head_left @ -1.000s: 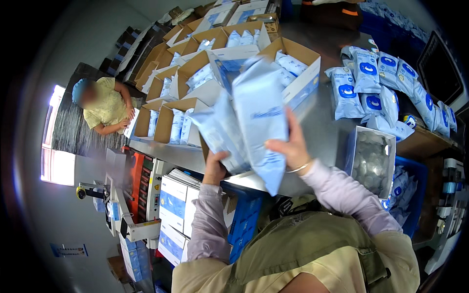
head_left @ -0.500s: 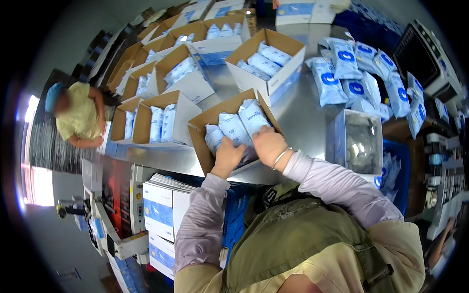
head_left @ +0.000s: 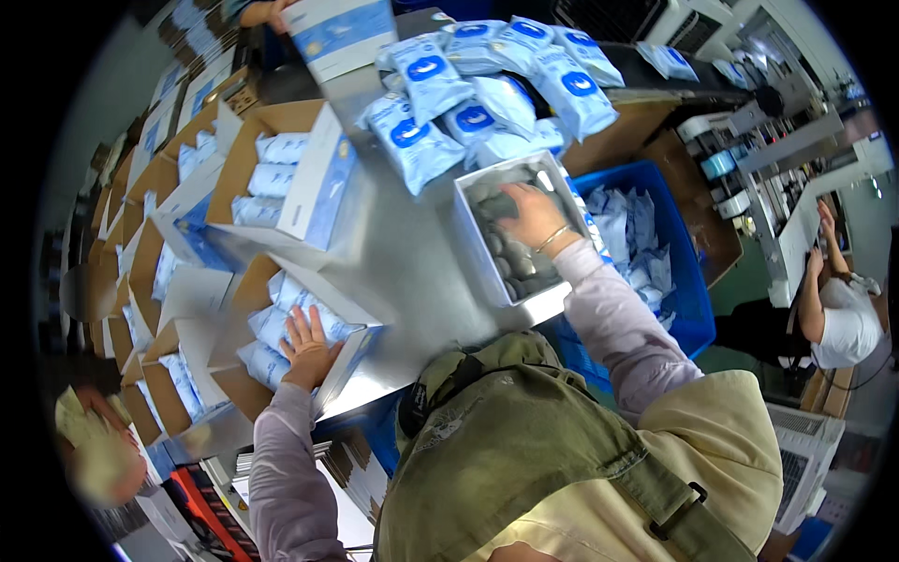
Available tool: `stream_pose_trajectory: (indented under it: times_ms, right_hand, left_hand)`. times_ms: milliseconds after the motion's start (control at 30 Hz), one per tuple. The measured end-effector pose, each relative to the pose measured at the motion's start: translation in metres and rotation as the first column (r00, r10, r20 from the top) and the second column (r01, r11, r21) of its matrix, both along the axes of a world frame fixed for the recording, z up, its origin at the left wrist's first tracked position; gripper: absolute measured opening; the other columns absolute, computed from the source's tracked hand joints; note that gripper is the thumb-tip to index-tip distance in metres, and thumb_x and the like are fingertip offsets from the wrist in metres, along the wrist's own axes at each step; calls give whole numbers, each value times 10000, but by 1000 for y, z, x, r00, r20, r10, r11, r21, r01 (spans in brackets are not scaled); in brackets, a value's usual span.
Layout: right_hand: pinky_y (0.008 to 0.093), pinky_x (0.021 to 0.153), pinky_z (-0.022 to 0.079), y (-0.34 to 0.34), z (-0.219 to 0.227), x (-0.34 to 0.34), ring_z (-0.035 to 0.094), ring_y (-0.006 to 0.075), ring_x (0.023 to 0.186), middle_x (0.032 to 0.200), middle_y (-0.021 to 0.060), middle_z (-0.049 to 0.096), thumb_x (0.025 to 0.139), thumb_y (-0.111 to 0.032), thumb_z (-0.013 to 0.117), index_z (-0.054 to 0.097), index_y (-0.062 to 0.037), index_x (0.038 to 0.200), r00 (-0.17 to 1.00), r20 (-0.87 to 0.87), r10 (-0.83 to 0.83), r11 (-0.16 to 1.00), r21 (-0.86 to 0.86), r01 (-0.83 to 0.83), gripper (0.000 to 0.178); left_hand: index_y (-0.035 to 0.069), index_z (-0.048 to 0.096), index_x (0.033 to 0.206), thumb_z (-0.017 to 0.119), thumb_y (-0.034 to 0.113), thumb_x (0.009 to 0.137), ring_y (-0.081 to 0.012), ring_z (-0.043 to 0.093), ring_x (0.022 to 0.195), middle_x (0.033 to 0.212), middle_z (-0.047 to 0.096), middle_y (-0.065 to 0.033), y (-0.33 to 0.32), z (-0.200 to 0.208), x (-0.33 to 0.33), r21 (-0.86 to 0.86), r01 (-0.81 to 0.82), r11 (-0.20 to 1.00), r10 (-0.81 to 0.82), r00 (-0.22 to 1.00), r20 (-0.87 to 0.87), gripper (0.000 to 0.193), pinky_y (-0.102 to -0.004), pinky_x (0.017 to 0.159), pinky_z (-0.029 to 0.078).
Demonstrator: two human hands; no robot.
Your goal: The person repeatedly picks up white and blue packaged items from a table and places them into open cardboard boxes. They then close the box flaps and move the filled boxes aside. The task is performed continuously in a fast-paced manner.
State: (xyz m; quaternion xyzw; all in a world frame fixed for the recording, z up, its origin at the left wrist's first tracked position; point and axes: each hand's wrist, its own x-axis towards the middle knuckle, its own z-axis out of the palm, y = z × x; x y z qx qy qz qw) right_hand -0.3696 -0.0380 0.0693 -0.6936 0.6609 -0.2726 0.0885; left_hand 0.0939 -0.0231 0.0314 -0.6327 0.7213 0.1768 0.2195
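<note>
My left hand [head_left: 311, 348] lies with fingers spread on light-blue packs [head_left: 272, 330] standing in an open carton [head_left: 234, 348] at the near left of the metal table. Toward the right my right hand [head_left: 536, 217] reaches into a white box [head_left: 484, 255] full of smooth grey rounded pieces [head_left: 517, 255]. Its fingers curl down among those pieces, and what they hold is partly hidden. Behind the box rises a heap of light-blue soft packs [head_left: 468, 84] with dark-blue ovals on them.
Several open cartons [head_left: 267, 140] with packs crowd the table's left side. A blue crate [head_left: 688, 272] of loose packs stands right of the white box. At the far edge another person's hand [head_left: 272, 15] touches a white-and-blue carton [head_left: 342, 37]. Other people are at left and right.
My view has turned right. My right hand has left the packs in the carton and entered the white box. The left hand has opened flat over the packs.
</note>
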Motion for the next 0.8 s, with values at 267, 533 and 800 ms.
stream_pose_trajectory:
  times_ms: [267, 533, 800]
  right_hand:
    - [408, 788, 492, 14, -48, -59, 609, 331, 889, 926, 153, 637, 680, -14, 636, 626, -85, 1032, 977, 196, 86, 913, 378, -156, 360]
    - [412, 704, 483, 4, -48, -62, 590, 336, 798, 928, 115, 528, 685, -10, 639, 621, -124, 1057, 940, 49, 338, 917, 209, -340, 389]
    - [382, 763, 507, -3, -60, -64, 612, 322, 914, 1090, 125, 577, 769, -69, 591, 650, -129, 1007, 929, 89, 360, 933, -24, -359, 253]
  left_hand:
    - [30, 30, 1474, 684, 362, 771, -484, -47, 1385, 1491, -88, -314, 31, 17, -130, -63, 85, 994, -99, 961, -258, 1016, -682, 1032, 44]
    - [34, 144, 1465, 731, 343, 716, -436, 102, 1393, 1504, 52, -288, 36, 38, -191, -164, 189, 968, -228, 937, -265, 1000, -663, 1036, 133]
    - [114, 170, 1476, 769, 320, 666, -384, 159, 1397, 1527, 96, -215, 33, 46, -192, -161, 169, 972, -205, 948, -244, 1028, -617, 1059, 172]
